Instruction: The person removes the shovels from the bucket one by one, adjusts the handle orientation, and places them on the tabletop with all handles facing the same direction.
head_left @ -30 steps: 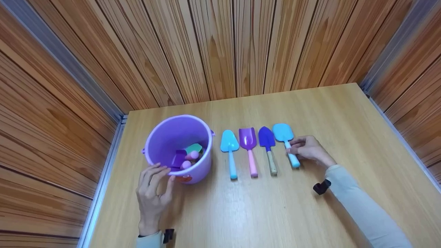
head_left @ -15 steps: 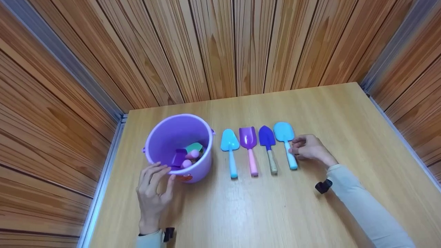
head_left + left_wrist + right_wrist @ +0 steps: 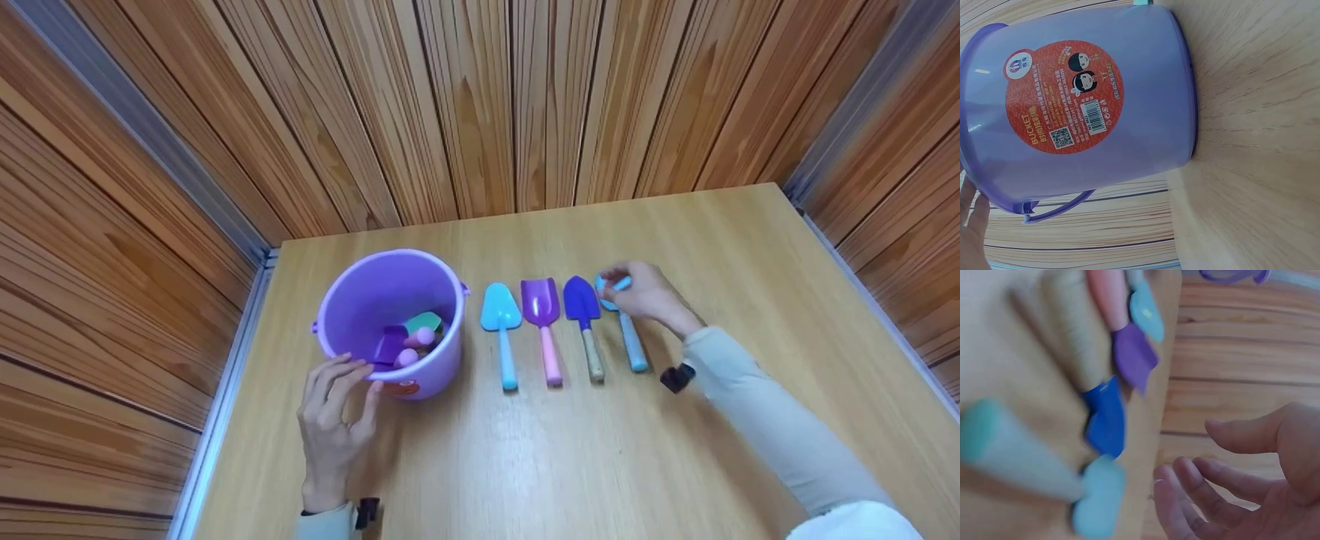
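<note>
My left hand [image 3: 334, 420] holds the near rim of a purple bucket [image 3: 439, 367], fingers over the edge and thumb outside. A round red label [image 3: 1064, 95] shows on its wall in the left wrist view. Inside lie a green scoop [image 3: 424, 322], a purple scoop and pink handle ends. My right hand [image 3: 637, 289] hovers over the rightmost shovel, light blue [image 3: 631, 345], partly covering its blade in the head view. The right wrist view shows its thumb [image 3: 1247, 436] and fingers apart, with nothing between them.
Left of that shovel lie a dark blue trowel [image 3: 582, 300] with a beige handle, a purple scoop [image 3: 540, 301] with a pink handle, and a light blue trowel [image 3: 500, 307]. Wood-patterned walls [image 3: 480, 112] enclose the table [image 3: 525, 465] at the back and sides.
My right hand has let go of the light blue shovel's handle, which now lies straighter, and moved up and left over its blade. The left hand stays at the bucket rim.
</note>
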`<state>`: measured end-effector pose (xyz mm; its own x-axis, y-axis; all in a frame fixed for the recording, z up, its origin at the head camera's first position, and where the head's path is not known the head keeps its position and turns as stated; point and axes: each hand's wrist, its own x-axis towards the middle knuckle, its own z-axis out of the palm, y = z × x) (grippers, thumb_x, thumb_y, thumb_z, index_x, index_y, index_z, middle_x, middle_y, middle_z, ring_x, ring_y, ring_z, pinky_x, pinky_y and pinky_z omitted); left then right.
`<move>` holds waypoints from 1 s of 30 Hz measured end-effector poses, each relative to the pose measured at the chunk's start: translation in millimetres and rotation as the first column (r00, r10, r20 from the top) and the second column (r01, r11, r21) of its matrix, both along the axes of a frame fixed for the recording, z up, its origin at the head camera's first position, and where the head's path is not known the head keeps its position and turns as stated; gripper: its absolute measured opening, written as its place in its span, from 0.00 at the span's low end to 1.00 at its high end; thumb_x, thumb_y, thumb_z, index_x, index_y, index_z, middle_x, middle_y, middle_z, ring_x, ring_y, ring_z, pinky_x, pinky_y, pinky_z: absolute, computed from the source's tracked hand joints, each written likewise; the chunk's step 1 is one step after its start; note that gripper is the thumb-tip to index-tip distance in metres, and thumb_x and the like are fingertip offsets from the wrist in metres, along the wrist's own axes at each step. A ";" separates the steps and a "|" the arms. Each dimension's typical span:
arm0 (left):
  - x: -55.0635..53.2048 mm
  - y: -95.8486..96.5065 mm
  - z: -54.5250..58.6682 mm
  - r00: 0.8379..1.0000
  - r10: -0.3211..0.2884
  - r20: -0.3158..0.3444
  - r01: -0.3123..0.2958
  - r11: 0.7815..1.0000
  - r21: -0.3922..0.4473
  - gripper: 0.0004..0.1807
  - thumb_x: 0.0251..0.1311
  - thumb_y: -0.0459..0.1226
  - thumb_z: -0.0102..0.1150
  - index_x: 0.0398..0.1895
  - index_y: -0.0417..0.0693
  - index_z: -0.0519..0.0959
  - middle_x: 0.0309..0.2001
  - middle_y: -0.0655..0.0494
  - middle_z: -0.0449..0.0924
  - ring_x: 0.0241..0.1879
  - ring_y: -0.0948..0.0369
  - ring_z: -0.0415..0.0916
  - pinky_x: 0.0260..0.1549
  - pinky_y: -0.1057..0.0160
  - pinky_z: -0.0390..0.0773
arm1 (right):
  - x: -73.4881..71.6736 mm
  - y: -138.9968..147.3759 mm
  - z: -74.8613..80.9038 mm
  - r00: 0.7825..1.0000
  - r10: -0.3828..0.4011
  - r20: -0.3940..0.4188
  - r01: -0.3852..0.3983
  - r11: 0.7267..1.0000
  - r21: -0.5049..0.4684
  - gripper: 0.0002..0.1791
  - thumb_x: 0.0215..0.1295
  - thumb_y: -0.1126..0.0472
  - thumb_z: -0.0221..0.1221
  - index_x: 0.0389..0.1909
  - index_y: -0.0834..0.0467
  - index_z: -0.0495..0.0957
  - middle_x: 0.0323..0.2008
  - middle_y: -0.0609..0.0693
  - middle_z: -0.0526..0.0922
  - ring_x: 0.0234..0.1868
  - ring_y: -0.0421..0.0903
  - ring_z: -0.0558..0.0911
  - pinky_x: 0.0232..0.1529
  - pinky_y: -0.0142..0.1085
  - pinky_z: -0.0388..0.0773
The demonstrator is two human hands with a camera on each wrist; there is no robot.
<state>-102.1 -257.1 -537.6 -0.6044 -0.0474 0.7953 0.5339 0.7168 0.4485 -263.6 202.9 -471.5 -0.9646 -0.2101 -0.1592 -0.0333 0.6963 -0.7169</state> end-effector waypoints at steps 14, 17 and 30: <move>-0.5 1.2 -1.7 0.999 0.009 -0.037 -0.009 1.000 -0.024 0.19 0.75 0.51 0.64 0.49 0.46 0.90 0.48 0.49 0.89 0.58 0.47 0.81 0.70 0.71 0.74 | -13.9 -99.0 61.6 0.966 0.229 -0.119 -0.236 0.970 -0.050 0.24 0.83 0.52 0.56 0.69 0.62 0.77 0.61 0.61 0.84 0.60 0.58 0.85 0.60 0.50 0.86; -0.3 0.2 -1.3 0.999 0.008 -0.036 -0.009 1.000 -0.026 0.19 0.75 0.51 0.63 0.50 0.45 0.90 0.49 0.49 0.89 0.58 0.47 0.81 0.70 0.70 0.74 | -11.1 -124.1 70.3 0.948 0.273 -0.161 -0.283 0.958 -0.043 0.23 0.83 0.51 0.55 0.68 0.61 0.78 0.60 0.58 0.84 0.60 0.55 0.84 0.62 0.48 0.86; 0.2 -0.7 1.1 1.000 0.004 -0.016 -0.004 1.000 -0.020 0.19 0.75 0.51 0.64 0.51 0.46 0.89 0.50 0.49 0.89 0.59 0.47 0.81 0.71 0.69 0.73 | 3.2 -222.4 70.6 0.787 0.498 -0.362 -0.536 0.845 -0.002 0.19 0.82 0.56 0.58 0.64 0.61 0.81 0.57 0.55 0.84 0.56 0.47 0.85 0.56 0.32 0.86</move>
<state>-101.9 -257.8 -536.5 -0.5914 -0.0335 0.8057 0.5380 0.7279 0.4252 -260.4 -19.5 -400.9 -0.6957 -0.6895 0.2017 -0.6179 0.4311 -0.6576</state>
